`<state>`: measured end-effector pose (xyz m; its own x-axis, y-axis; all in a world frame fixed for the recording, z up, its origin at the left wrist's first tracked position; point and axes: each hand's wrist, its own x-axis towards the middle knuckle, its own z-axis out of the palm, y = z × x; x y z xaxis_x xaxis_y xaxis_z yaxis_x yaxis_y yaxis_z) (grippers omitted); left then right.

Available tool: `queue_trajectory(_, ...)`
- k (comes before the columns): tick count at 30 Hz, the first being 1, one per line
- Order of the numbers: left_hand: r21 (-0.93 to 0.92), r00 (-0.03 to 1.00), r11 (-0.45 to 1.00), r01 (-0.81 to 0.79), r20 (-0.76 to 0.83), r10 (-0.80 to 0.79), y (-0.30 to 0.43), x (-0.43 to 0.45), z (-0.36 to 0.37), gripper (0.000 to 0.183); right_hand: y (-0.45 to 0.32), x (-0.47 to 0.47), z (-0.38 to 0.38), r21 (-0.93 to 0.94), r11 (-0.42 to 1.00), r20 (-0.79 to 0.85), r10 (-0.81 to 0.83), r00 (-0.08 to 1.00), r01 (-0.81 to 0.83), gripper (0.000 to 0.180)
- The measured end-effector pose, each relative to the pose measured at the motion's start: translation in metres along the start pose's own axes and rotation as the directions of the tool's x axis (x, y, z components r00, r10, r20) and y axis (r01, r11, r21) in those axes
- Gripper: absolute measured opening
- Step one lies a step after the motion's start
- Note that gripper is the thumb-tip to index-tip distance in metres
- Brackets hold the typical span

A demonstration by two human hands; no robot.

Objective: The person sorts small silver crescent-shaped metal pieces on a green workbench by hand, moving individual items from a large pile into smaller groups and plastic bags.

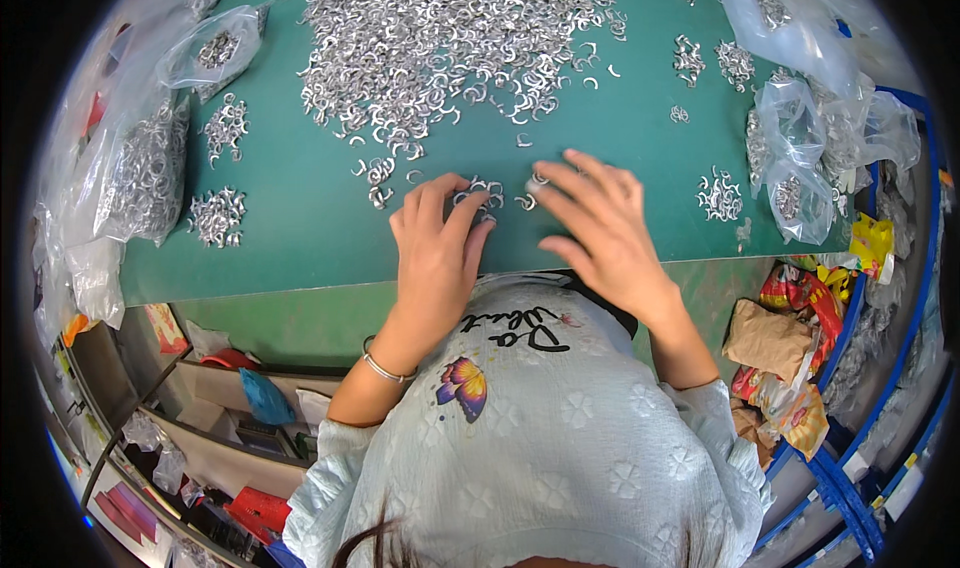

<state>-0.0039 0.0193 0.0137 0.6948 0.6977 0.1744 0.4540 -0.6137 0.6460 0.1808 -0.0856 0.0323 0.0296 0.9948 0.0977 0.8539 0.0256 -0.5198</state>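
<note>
Before me, a large heap of small C-shaped silvery metal pieces (442,43) spreads over the green table top (322,245). My left hand (435,238) rests near the front edge, fingers curved around a small cluster of these pieces (487,191). Its thumb and index fingertips are close to one piece; whether they pinch it is unclear. My right hand (607,230) is slightly blurred, fingers spread, its fingertips just above or touching a few pieces (527,202) on the table. A single piece (523,140) lies between the hands and the heap.
Small piles of pieces sit at left (217,217) and right (720,194). Filled clear plastic bags line the left (146,170) and right (799,148) sides. Blue shelving (919,253) stands at right, beside a brown paper package (766,341). A red basket (257,514) is low at left.
</note>
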Motion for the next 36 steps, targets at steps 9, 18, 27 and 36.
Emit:
queue_trajectory(9,-0.037,0.994,0.998,0.042,-0.104,-0.046,-0.005,-0.005,-0.003,0.027,-0.004,0.004,0.007,0.020,1.000,-0.016,-0.004,1.000,0.005,0.043)
queue_trajectory(18,-0.078,0.991,0.995,0.055,-0.120,-0.064,-0.007,-0.011,-0.005,0.030,-0.013,0.012,0.015,-0.006,0.999,-0.064,-0.044,0.997,0.044,0.038)
queue_trajectory(27,-0.093,0.987,0.991,0.100,-0.117,-0.110,-0.011,-0.018,-0.008,0.033,-0.008,0.008,0.020,0.009,1.000,-0.063,0.009,0.998,-0.008,0.037)
queue_trajectory(36,-0.144,0.976,0.982,0.121,-0.161,-0.144,-0.013,-0.027,-0.011,0.035,-0.013,0.009,0.021,-0.004,1.000,-0.056,-0.013,0.998,0.013,0.038)
